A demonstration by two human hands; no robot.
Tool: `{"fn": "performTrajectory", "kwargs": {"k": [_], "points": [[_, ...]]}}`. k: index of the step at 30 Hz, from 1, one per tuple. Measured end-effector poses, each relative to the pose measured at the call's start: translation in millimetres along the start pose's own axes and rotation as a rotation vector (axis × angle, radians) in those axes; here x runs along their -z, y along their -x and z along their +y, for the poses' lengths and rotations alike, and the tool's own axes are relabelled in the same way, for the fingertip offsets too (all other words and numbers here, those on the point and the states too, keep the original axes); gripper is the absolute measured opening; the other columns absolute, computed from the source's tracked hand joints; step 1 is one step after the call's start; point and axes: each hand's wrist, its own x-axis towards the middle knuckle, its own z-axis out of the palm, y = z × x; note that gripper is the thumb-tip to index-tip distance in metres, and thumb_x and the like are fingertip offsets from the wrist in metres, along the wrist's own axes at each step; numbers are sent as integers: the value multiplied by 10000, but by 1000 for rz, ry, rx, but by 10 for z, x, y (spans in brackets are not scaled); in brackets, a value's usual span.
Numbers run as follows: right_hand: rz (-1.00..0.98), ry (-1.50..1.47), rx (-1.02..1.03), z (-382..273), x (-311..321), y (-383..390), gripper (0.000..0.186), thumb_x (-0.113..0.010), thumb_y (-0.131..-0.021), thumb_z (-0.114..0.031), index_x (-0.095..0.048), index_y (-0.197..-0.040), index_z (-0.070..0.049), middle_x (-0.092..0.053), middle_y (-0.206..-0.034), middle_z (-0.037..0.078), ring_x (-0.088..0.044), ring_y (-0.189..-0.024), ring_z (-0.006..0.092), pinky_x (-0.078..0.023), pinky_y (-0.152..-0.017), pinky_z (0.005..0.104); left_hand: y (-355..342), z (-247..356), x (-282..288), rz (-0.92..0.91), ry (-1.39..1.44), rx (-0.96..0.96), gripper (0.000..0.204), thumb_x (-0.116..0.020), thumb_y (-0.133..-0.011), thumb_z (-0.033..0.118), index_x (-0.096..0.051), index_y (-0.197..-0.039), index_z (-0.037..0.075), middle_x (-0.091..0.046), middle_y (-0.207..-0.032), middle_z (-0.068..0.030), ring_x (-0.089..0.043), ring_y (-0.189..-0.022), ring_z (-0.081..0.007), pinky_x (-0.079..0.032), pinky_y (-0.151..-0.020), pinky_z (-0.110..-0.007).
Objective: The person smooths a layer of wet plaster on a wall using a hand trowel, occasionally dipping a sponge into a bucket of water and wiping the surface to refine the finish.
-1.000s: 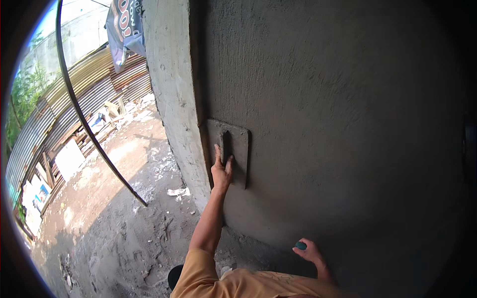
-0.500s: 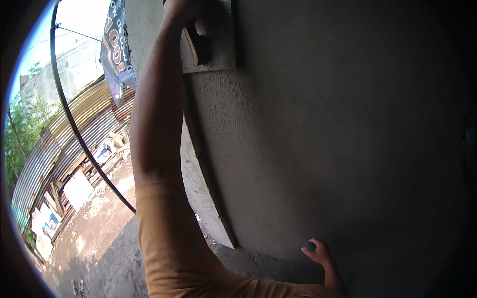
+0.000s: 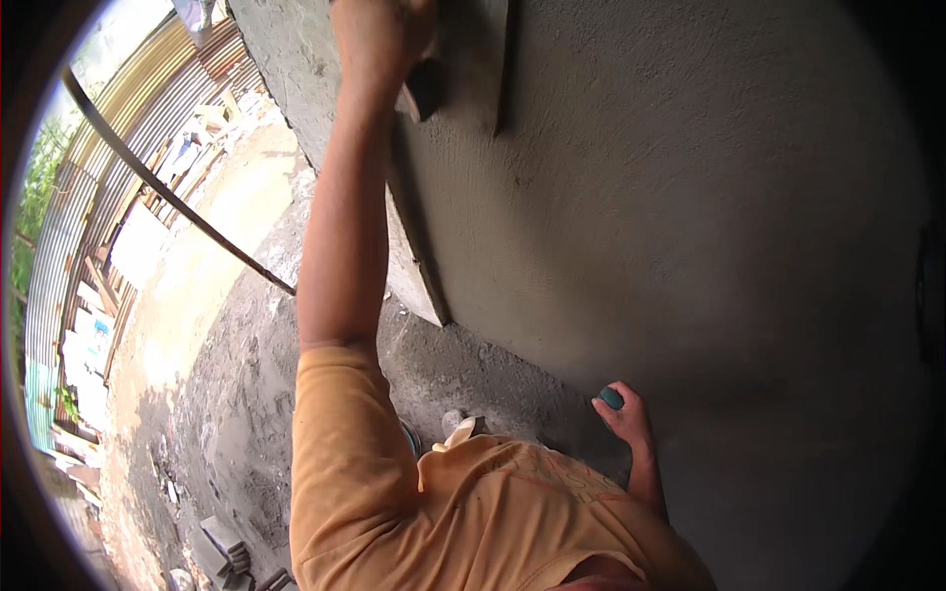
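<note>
Person works at a grey wall that fills the right side; left arm stretched out far, right arm bent and kept near. Left hand is at the far end of the reach, fingers curled round the handle of a float; fingertips mostly hidden, so exact finger placement can't be told. Float is at the far, left part of the wall, flat side toward it, its right edge casting a dark line; far end cut off by the view, and full contact with the wall can't be confirmed. Right hand is well apart from the float, nearer and to the right, thumb and fingers closed round a small green thing, kind unclear, in front of the wall. Pale post borders the wall on the left, partly behind the left forearm. Orange shirt takes the near middle. Rough grey ground on the left, with grey blocks at the near left. Farther left: thin curved pole, white panel, corrugated fence and green plants beyond it.
</note>
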Motion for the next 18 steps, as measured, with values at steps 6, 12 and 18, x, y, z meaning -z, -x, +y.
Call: {"fn": "performTrajectory", "kwargs": {"k": [6, 12, 18], "points": [[-83, 142, 7, -94, -14, 285, 307, -805, -801, -244, -625, -905, -17, -619, -781, 96, -595, -709, 194, -494, -672, 343, 2951, -805, 520, -115, -191, 362, 508, -739, -892, 151, -458, -1296, 24, -701, -885, -237, -710, -754, -418, -562, -621, -430], [-236, 371, -51, -212, 24, 442, 318, -817, -766, -242, -642, -917, -23, -644, -832, 139, -646, -766, 311, -506, -695, 384, 4128, 270, -121, -354, -39, 341, 735, -796, -818, 158, -380, -1399, -14, -691, -984, -202, -689, -677, -382, -550, -593, -428], [-165, 310, 73, -506, -59, -23, 327, -799, -792, -272, -633, -932, -27, -637, -861, 154, -637, -819, 357, -508, -719, 424, 1579, 401, 55, -225, -138, 206, 734, -752, -850, 189, -334, -1435, 38, -700, -906, -205, -685, -664, -384, -549, -557, -418]]}}
